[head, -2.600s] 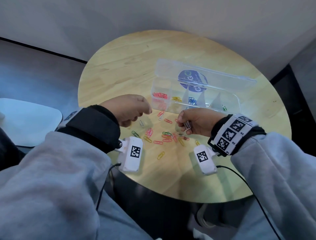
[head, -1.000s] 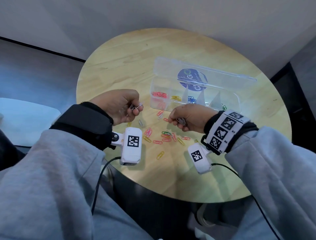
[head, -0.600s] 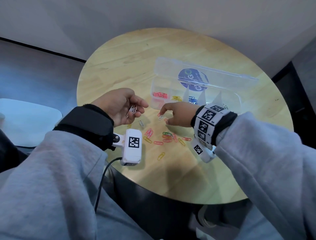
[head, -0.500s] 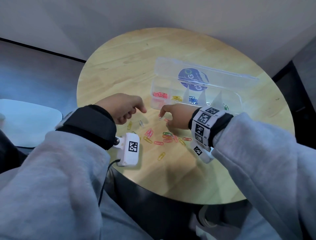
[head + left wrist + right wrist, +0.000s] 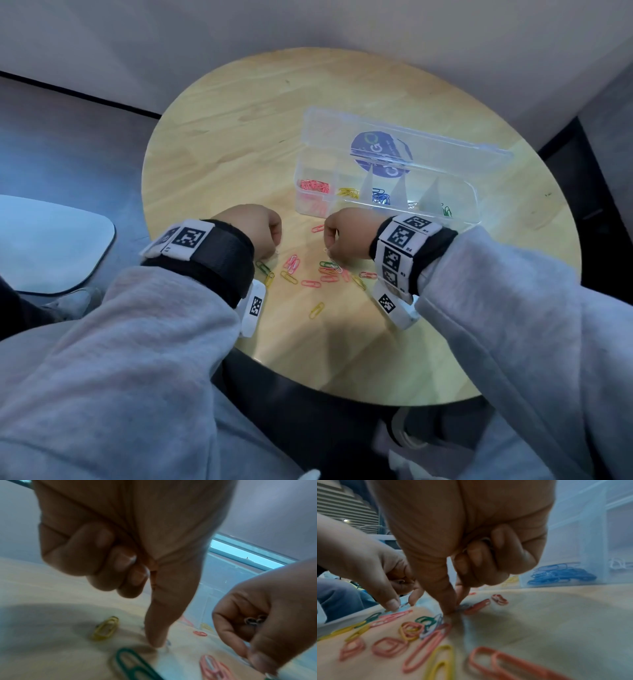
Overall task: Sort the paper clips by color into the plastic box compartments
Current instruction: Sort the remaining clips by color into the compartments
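Note:
Loose paper clips (image 5: 310, 283) in pink, orange, yellow and green lie scattered on the round wooden table (image 5: 239, 144). My left hand (image 5: 275, 251) is knuckles up over their left side; thumb and forefinger pinch a silver clip (image 5: 404, 605) against the tabletop. My right hand (image 5: 455, 608) pinches another pale clip (image 5: 462, 606) on the wood, while its curled fingers keep several silver clips (image 5: 254, 620) in the palm. Behind the hands stands the clear plastic box (image 5: 472, 192), lid open, with pink, yellow, blue, white and green clips in separate compartments.
A green clip (image 5: 135, 665) and a yellow clip (image 5: 105, 628) lie right beside my left fingertip. The box's open lid (image 5: 411, 144) lies flat behind it. The table's near edge (image 5: 342, 390) is close to my lap. A pale seat (image 5: 51, 243) sits at the left.
Both hands, raised with silver clips a second ago, have turned knuckles up and dropped onto the scatter. The left palm, briefly open and upturned, has closed into a pinch.

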Available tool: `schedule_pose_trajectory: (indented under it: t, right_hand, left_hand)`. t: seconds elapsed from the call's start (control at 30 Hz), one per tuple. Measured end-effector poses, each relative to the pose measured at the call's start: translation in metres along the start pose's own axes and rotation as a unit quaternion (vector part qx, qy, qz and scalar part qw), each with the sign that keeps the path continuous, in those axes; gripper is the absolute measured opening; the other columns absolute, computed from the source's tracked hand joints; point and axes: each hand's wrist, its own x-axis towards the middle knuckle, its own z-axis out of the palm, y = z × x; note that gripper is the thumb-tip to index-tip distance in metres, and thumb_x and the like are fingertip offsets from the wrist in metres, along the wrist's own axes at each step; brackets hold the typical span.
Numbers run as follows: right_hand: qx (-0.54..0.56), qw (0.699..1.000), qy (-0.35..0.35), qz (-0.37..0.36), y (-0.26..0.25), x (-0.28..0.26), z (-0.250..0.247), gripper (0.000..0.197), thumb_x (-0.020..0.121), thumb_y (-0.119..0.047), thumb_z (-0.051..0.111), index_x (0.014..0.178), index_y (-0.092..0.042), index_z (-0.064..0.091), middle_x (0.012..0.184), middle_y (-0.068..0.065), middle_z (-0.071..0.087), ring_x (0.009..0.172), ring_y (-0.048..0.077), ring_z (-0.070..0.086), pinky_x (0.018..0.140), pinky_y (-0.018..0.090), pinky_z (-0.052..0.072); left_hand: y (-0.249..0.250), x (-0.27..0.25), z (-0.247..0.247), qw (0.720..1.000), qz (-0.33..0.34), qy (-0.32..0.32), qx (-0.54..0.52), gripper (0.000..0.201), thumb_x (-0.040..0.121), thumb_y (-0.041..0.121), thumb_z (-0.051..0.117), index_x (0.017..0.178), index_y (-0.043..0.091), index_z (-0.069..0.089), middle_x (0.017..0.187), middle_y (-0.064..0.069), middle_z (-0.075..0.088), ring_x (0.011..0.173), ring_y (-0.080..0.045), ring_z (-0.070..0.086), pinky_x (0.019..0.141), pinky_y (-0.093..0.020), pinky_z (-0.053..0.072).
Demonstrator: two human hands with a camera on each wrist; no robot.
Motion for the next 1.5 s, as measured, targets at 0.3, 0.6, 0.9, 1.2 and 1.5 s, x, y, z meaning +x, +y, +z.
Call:
schedule_pose_trajectory:
  t: [0.3,0.6,0.9,1.2,1.5]
  right_hand:
    - [0.352,0.927,-0.12,0.041,0.017,-0.011,-0.008,0.021,0.079,-0.004,0.058,0.061,-0.011,0.052,0.071,0.01,0.056,0.051,0.013,0.04,0.048,0.021,0.033]
    - [0.621,0.766,-0.144,0.078,0.038,-0.019,0.002,0.021,0.089,0.007,0.043,0.08,-0.007,0.056,0.066,0.004,0.055,0.04,0.006,0.049,0.039,0.014,0.043]
    - [0.701,0.691,-0.108,0.139,0.039,-0.014,0.006,0.022,0.09,0.002,0.034,0.077,-0.001,0.051,0.075,0.016,0.05,0.058,0.019,0.055,0.045,0.02,0.054]
    - [0.391,0.91,-0.107,0.087,0.024,-0.019,0.001,0.005,0.083,-0.009,0.059,0.078,-0.01,0.06,0.069,0.006,0.055,0.051,0.013,0.038,0.042,0.02,0.031]
    - [0.082,0.994,-0.064,0.035,0.004,-0.02,0.005,0.016,0.081,-0.03,0.07,0.082,-0.017,0.062,0.061,-0.007,0.052,0.06,0.011,0.049,0.06,0.022,0.042]
  left_hand:
    - [-0.001,0.002,0.002,0.999,-0.025,-0.018,0.02,0.005,0.084,0.015,0.061,0.084,0.019,0.064,0.088,-0.001,0.063,0.082,-0.021,0.055,0.064,-0.025,0.038]
    - [0.01,-0.002,-0.02,0.934,-0.027,-0.074,-0.349,0.021,0.086,0.01,0.049,0.066,0.012,0.046,0.063,-0.002,0.038,0.051,-0.015,0.028,0.046,-0.02,0.022]
    - [0.008,-0.009,-0.028,0.786,-0.039,-0.053,-0.614,0.03,0.081,-0.001,0.04,0.055,0.012,0.037,0.06,-0.007,0.048,0.037,-0.008,0.038,0.029,-0.011,0.024]
    - [0.009,-0.003,-0.021,0.871,-0.015,-0.041,-0.49,0.033,0.081,-0.003,0.05,0.059,0.019,0.038,0.06,-0.002,0.041,0.043,-0.011,0.03,0.038,-0.013,0.016]
    - [0.014,-0.004,0.006,0.998,-0.012,-0.062,-0.021,0.021,0.074,0.035,0.076,0.079,0.02,0.062,0.083,0.002,0.068,0.082,-0.017,0.063,0.07,-0.025,0.042]
